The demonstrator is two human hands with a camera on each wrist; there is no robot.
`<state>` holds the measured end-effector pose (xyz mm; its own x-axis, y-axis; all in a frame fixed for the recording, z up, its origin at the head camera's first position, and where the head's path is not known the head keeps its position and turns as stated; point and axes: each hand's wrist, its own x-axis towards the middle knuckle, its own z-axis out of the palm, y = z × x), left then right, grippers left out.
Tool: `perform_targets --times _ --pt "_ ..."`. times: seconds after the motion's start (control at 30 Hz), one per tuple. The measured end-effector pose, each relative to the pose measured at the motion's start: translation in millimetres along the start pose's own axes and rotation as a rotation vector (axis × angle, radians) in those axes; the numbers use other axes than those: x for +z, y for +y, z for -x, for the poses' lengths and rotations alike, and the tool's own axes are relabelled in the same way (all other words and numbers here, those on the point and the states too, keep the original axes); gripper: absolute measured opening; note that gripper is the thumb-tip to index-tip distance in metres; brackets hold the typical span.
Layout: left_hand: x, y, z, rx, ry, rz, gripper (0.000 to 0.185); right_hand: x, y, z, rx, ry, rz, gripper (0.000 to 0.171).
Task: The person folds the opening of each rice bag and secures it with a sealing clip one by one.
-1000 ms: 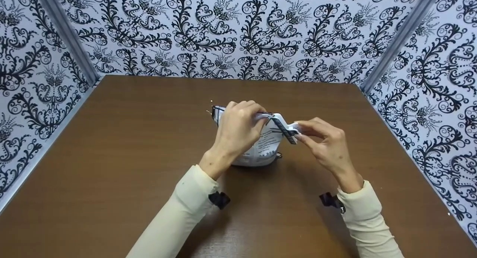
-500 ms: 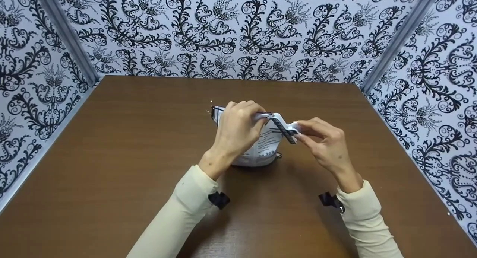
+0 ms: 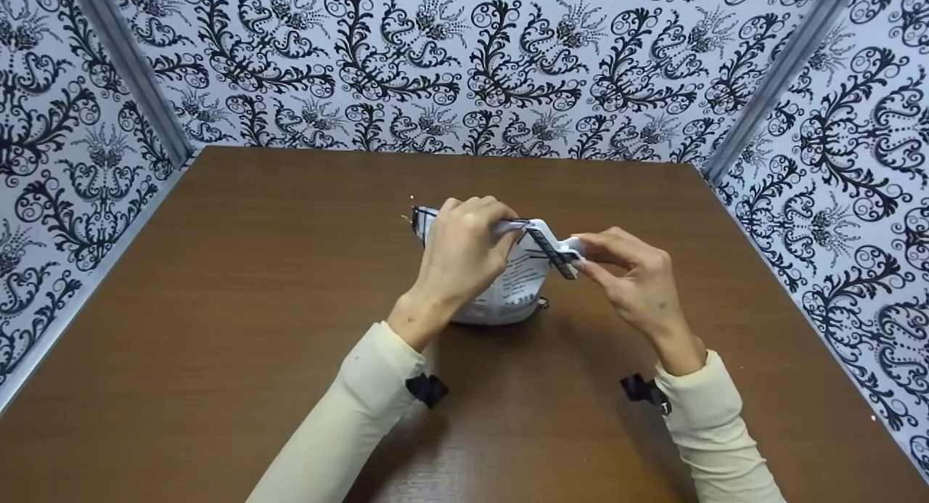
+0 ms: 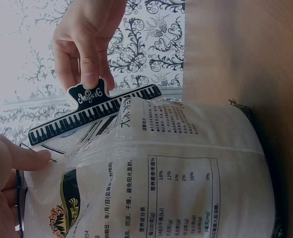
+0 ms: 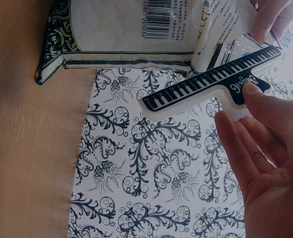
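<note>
A plastic food bag [image 4: 186,163] with printed Chinese text stands on the table, its top gathered and folded. My left hand [image 3: 464,249] grips the folded top edge; in the left wrist view its thumb [image 4: 43,157] presses on the bag. My right hand [image 3: 639,278] pinches the tab of a bag clip [image 5: 211,79], black and white with a piano-key pattern and the word "Music". The clip lies slanted across the bag's top corner. Whether its jaws have the plastic between them I cannot tell. Most of the bag's top is hidden by my left hand in the head view.
The brown wooden table [image 3: 254,285] spreads out around the bag. Walls with black-and-white scroll patterned paper [image 3: 435,67] close off the back and both sides, with grey metal strips [image 3: 131,75] at the corners.
</note>
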<state>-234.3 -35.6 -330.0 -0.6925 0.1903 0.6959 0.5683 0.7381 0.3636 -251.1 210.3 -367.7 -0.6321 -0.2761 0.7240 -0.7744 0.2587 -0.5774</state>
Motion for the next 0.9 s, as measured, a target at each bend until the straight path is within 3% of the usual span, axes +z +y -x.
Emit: perform_targets --times 0.9 --pt "0.1 0.1 0.0 -0.009 -0.004 0.004 0.009 1.7 -3.0 -4.1 -0.011 0.005 0.002 0.035"
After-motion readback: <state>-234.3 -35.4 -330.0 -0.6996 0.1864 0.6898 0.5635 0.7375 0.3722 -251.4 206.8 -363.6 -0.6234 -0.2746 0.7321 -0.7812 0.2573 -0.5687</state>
